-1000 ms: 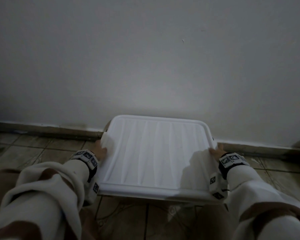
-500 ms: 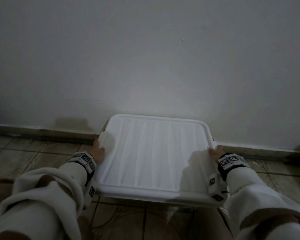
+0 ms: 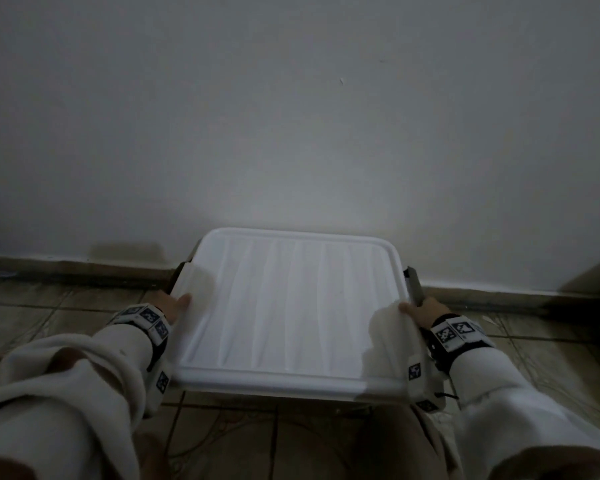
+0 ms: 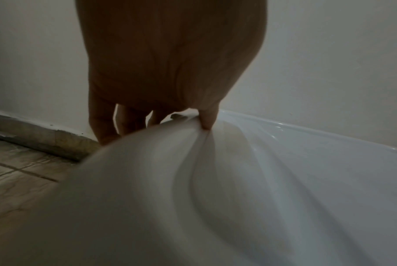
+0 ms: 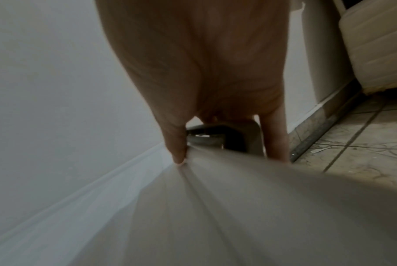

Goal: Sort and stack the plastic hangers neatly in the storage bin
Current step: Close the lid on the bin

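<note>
White plastic lid (image 3: 291, 306) covers the storage bin (image 3: 414, 284) on the floor by the wall; no hangers show. We judge we should lift both sides evenly. Our left hand (image 3: 168, 303) and right hand (image 3: 425, 308) each pinch a side edge, thumbs on top.

Bin body and contents hidden beneath white lid (image 3: 291, 306). Left hand (image 3: 168, 303) fingers tucked under lid edge; right hand (image 3: 425, 308) fingers likewise. Near lid blurred in wrist views.
</note>
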### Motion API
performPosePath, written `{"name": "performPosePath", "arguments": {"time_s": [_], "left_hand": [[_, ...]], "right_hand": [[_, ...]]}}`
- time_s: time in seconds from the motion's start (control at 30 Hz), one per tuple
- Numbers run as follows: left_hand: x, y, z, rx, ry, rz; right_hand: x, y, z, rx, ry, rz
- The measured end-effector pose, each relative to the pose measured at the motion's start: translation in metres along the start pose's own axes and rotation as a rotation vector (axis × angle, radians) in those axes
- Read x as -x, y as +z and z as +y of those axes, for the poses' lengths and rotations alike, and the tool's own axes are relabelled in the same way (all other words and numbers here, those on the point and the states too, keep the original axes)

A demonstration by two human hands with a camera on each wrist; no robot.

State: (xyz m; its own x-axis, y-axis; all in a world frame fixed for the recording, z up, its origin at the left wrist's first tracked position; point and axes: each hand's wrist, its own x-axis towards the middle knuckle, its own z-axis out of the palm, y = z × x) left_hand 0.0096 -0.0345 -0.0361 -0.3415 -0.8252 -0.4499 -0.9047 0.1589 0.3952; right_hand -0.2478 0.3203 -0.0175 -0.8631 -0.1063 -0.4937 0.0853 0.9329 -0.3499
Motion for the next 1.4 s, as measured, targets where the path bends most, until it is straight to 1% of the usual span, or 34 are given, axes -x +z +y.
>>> {"name": "performPosePath", "arguments": {"time_s": [0.13, 0.2, 0.3, 0.4, 0.5, 0.57, 0.63, 0.67, 0.7, 0.77, 0.83, 0.9, 1.0, 1.13, 1.27, 1.4], "left_hand": [[0.0, 0.004, 0.002, 0.016, 0.022, -0.003], [0.002, 0.005, 0.002, 0.022, 0.018, 0.001], [0.001, 0.007, 0.0, 0.046, 0.014, 0.004], [0.0, 0.007, -0.002, 0.077, 0.006, -0.001], [-0.003, 0.007, -0.004, 0.102, 0.022, 0.02], [-0.004, 0.007, -0.006, 0.116, 0.027, 0.028], [-0.001, 0.005, -0.003, 0.13, 0.033, 0.047], [0.003, 0.004, 0.0, 0.135, 0.034, 0.067], [0.005, 0.003, 0.002, 0.132, 0.039, 0.09], [0.008, 0.003, 0.005, 0.107, 0.092, 0.129], [0.011, 0.004, 0.005, 0.064, 0.175, 0.124], [0.016, 0.004, 0.006, 0.046, 0.197, 0.114], [0.018, 0.002, 0.006, -0.019, 0.22, 0.138], [0.018, 0.001, 0.006, -0.082, 0.231, 0.131], [0.016, 0.004, 0.007, -0.178, 0.261, 0.151], [0.018, 0.005, 0.01, -0.249, 0.258, 0.18]], "right_hand": [[0.008, 0.004, -0.007, 0.023, -0.013, 0.05], [0.01, 0.006, -0.01, 0.077, -0.03, 0.055], [0.009, 0.008, -0.014, 0.129, -0.009, 0.07], [0.002, 0.017, -0.015, 0.13, 0.012, 0.168], [0.008, 0.039, -0.027, 0.163, -0.034, 0.312], [0.015, 0.051, -0.045, 0.168, -0.009, 0.318], [0.007, 0.058, -0.055, 0.016, 0.049, 0.273], [0.0, 0.06, -0.056, -0.024, 0.08, 0.259], [-0.004, 0.061, -0.057, -0.082, 0.108, 0.262], [-0.001, 0.062, -0.058, -0.204, 0.153, 0.288], [0.003, 0.063, -0.06, -0.368, 0.16, 0.345], [0.001, 0.065, -0.061, -0.447, 0.163, 0.385], [-0.003, 0.069, -0.063, -0.507, 0.148, 0.421], [-0.007, 0.07, -0.064, -0.554, 0.15, 0.435], [-0.002, 0.07, -0.065, -0.571, 0.156, 0.425], [0.0, 0.069, -0.066, -0.572, 0.15, 0.42]]}}
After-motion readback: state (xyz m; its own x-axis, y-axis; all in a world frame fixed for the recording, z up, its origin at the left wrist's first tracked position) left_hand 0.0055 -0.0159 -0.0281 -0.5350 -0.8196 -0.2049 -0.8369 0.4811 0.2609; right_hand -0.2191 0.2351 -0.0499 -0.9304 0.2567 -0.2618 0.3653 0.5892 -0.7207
